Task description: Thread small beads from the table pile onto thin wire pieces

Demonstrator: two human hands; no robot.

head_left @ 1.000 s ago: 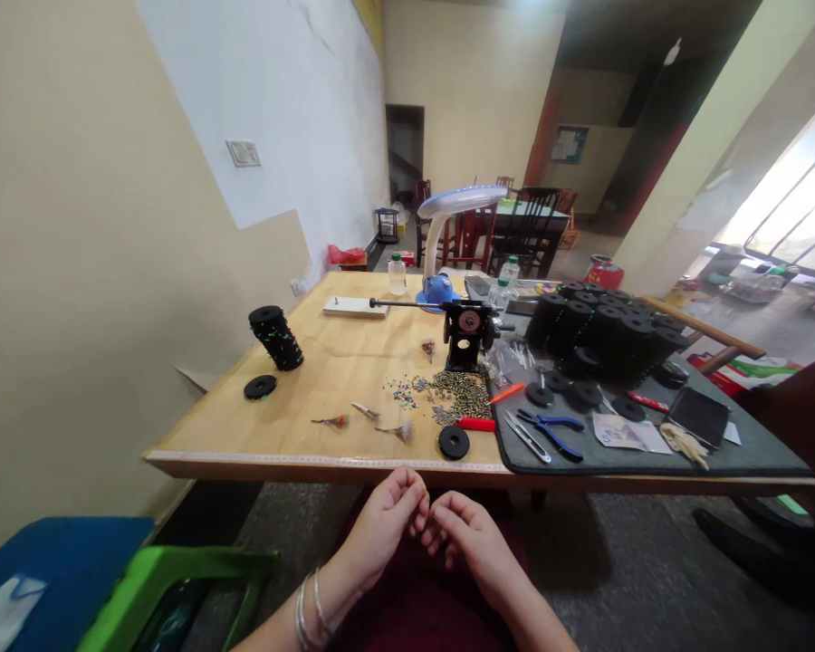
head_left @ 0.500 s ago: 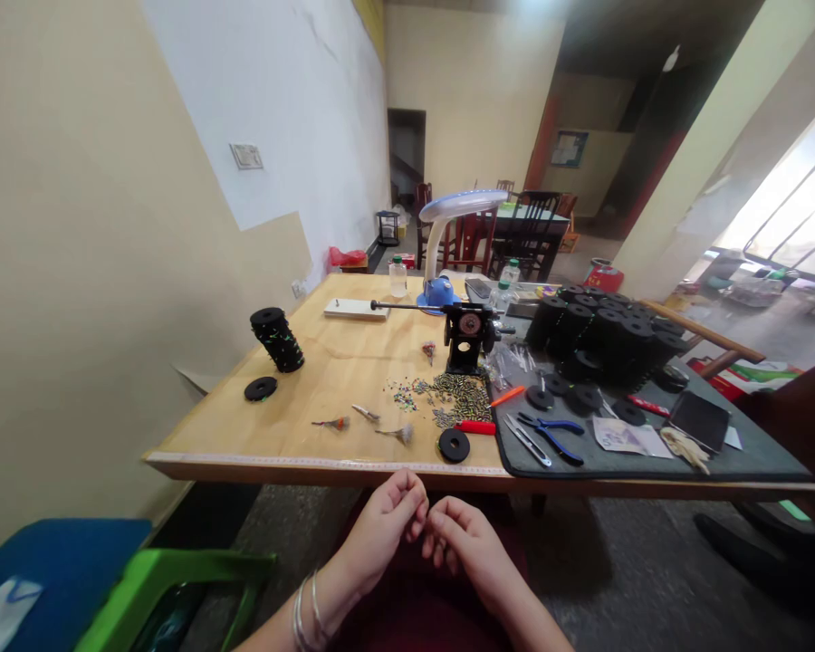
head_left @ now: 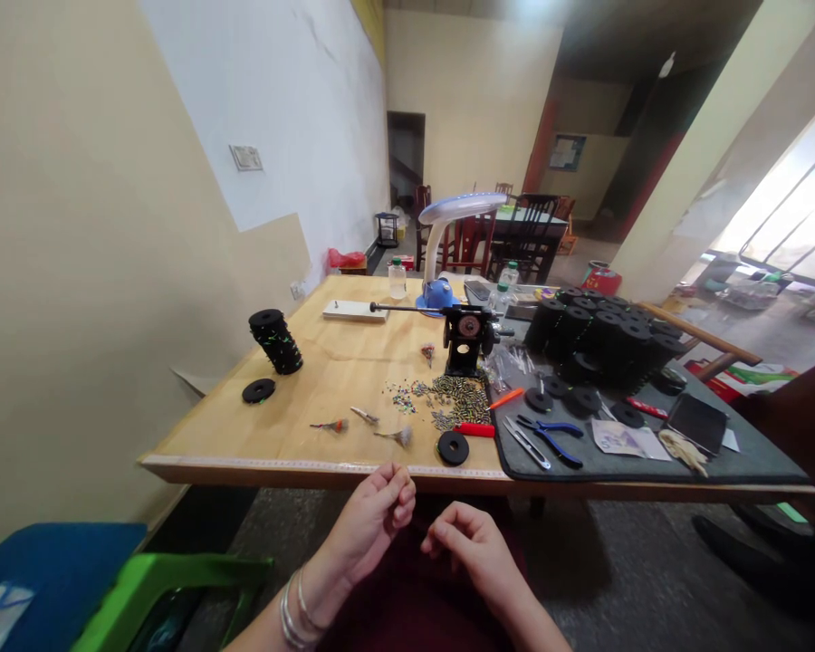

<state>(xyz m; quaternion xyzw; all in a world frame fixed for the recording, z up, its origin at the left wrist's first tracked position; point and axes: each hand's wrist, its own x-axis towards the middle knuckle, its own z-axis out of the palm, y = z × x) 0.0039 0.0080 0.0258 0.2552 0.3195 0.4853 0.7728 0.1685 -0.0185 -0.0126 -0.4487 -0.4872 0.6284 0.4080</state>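
No legible lettering or numbers.

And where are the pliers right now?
In the head view, the pliers lie right of centre on the grey mat, just right of the snips.

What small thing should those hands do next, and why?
Perhaps the right hand should reach for the black ring. It lies just beyond both hands, uncovered, near the front edge of the table. The left hand is pinched; I can't tell whether either holds something fine.
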